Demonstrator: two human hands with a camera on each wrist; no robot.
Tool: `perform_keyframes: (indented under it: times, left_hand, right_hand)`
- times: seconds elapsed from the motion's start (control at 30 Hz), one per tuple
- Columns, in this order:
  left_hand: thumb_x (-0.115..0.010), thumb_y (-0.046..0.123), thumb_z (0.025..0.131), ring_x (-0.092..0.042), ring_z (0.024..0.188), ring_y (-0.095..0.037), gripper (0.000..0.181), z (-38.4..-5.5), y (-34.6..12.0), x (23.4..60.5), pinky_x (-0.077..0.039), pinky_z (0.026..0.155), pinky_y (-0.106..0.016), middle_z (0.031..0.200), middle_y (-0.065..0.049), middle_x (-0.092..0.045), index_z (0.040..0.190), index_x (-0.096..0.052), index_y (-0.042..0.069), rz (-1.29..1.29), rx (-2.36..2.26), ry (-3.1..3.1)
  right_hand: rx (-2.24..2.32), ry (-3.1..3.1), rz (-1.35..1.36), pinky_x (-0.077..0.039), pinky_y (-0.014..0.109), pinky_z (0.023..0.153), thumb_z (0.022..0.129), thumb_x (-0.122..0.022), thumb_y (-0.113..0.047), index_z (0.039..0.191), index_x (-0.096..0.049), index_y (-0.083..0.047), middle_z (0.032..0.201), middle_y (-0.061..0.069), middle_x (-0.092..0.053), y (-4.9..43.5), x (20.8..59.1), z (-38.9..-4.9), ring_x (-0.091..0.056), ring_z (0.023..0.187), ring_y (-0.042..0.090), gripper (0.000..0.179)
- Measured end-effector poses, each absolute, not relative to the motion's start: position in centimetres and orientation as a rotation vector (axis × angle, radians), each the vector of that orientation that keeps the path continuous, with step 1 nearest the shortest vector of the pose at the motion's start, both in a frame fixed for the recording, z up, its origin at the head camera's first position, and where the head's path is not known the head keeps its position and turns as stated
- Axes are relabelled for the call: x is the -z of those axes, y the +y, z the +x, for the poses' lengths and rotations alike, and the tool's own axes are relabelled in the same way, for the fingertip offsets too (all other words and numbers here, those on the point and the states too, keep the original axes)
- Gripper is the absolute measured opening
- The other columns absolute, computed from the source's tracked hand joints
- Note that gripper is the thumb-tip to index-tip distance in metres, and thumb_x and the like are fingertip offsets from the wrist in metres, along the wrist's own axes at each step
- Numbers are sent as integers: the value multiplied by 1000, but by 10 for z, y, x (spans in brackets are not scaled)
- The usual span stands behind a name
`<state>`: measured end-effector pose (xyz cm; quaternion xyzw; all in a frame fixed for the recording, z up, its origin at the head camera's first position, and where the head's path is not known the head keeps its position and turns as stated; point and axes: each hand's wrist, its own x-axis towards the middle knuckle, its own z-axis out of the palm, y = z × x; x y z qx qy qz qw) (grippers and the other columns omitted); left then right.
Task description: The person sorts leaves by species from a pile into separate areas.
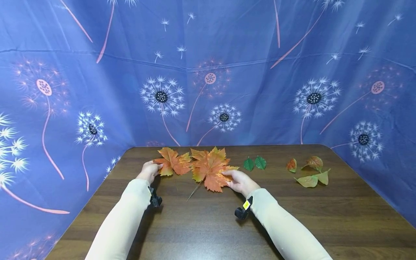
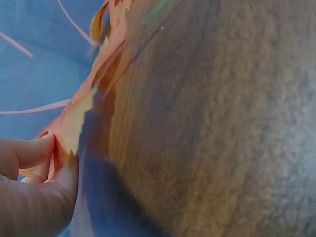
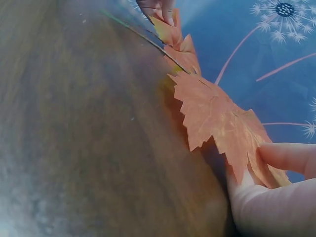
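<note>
Two orange maple leaves with yellow-green edges are side by side at the far middle of the table, their near lobes overlapping in the head view. My left hand [image 1: 150, 171] pinches the outer edge of the left maple leaf [image 1: 175, 161] between thumb and fingers. The right maple leaf [image 1: 211, 168] is larger, and its thin stem [image 1: 194, 191] points toward me. My right hand [image 1: 241, 182] pinches its right edge, thumb [image 3: 286, 155] on one face and fingers on the other. In the left wrist view the left leaf [image 2: 74, 118] appears nearly edge-on.
Two small green leaves [image 1: 248, 164] lie right of the maple leaves. Farther right are a small red-orange leaf [image 1: 291, 165], a brownish-red leaf [image 1: 314, 163] and a pale green pair of leaves [image 1: 308, 181]. A blue dandelion-print cloth [image 1: 260, 90] hangs behind the wooden table [image 1: 195, 224].
</note>
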<state>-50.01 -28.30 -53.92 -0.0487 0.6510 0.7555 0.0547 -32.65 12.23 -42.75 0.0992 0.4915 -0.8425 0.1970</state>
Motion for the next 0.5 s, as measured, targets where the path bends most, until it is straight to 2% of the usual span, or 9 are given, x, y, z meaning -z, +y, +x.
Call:
perform_keyframes:
  times: [0.13,0.17,0.23,0.3,0.37,0.4,0.5]
  left_hand:
    - [-73,-4,80,-69,78,-16,19,-511,-286,552,-57,69,-30,87,-8,-73,99,-71,-1,-188,-2262,2045]
    - [-72,-4,82,-69,81,-16,22,-511,-286,553,-57,74,-30,92,-8,-73,103,-70,-1,-218,-2238,2073]
    - [-73,-6,79,-69,76,-15,18,-512,-286,552,-57,68,-29,86,-6,-73,96,-71,1,-234,-2214,2120]
    - [-75,-6,77,-68,75,-12,20,-499,-279,537,-57,68,-27,83,-2,-71,91,-69,6,-297,-2171,2149]
    - [-69,-7,82,-68,87,-17,26,-463,-259,499,-56,82,-31,97,-9,-71,107,-66,-1,-383,-2102,2188]
    - [-69,-8,81,-67,83,-15,27,-447,-250,481,-57,81,-30,95,-8,-69,108,-65,-3,-411,-2091,2201]
    - [-61,-12,86,-65,76,-14,41,-396,-224,430,-56,83,-30,97,-13,-65,126,-52,-16,-500,-2026,2238]
  right_hand:
    - [2346,1452,261,-55,25,80,98,-43,2,129,-43,9,102,9,-60,121,428,-323,-63,88,15,31]
    - [2345,1461,258,-55,25,80,98,-43,1,127,-45,9,103,10,-59,121,428,-323,-63,89,15,30]
    - [2344,1461,264,-55,26,81,98,-44,0,123,-46,8,104,11,-58,121,428,-323,-62,90,16,26]
    - [2346,1441,279,-55,26,83,98,-43,1,120,-47,7,107,12,-57,121,427,-325,-62,91,17,22]
    - [2349,1416,301,-55,27,87,99,-42,0,119,-46,6,112,14,-54,121,426,-326,-61,94,18,21]
    - [2348,1409,309,-54,28,89,99,-41,1,120,-45,6,114,15,-53,121,426,-326,-60,97,20,22]
    - [2348,1386,336,-54,30,90,99,-40,1,122,-43,6,119,16,-50,122,429,-327,-58,103,23,24]
